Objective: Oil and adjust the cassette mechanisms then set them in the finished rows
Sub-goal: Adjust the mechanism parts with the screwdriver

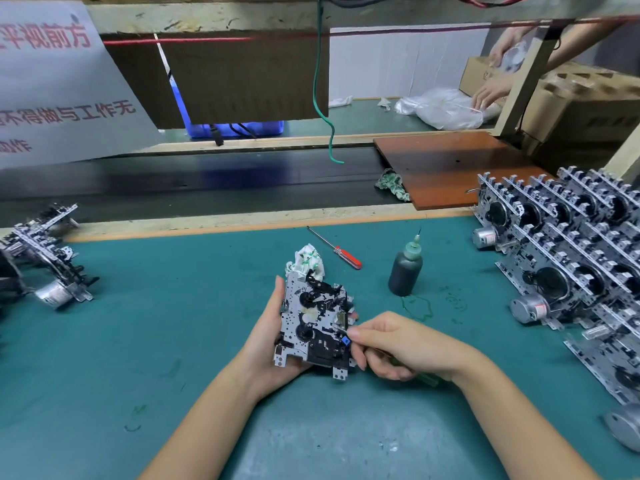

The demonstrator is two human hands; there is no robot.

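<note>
Teal tabletop (173,306) carries finished rows (571,244) at right; the cassette mechanism (313,323), cradled in the left hand (273,344), should stay steady while the right hand (394,344) pinches what looks like a thin green-handled tool (427,378) at its edge.

The right hand (391,344) hides most of its green tool (427,378); the tip is unclear.

Even overhead light, soft shadows under forearms. Centre sharp; wide-angle bending and blur at edges. Faint glare on dark belt (207,181).
</note>
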